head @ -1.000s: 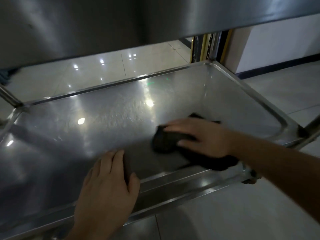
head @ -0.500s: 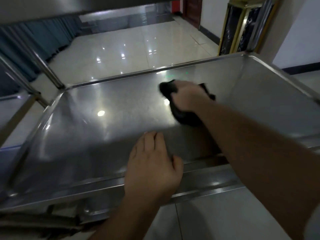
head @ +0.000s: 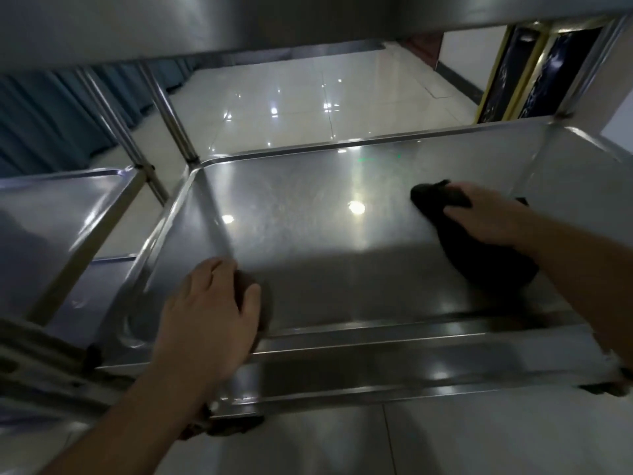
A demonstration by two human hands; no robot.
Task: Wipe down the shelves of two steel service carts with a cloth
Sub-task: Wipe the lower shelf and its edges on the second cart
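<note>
While the left hand rests on the near rim of the steel shelf, fingers loosely curled and holding nothing, the wiping step is under way. Farther in, on the right side of the same shelf, the right hand presses down on one black cloth, fingers spread over it. The cloth lies bunched flat on the metal. I think the next move is a long sweep to the left, where the shelf looks unwiped. Past that, at the left, stands the second cart's shelf. I count two hands, one cloth, two carts.
</note>
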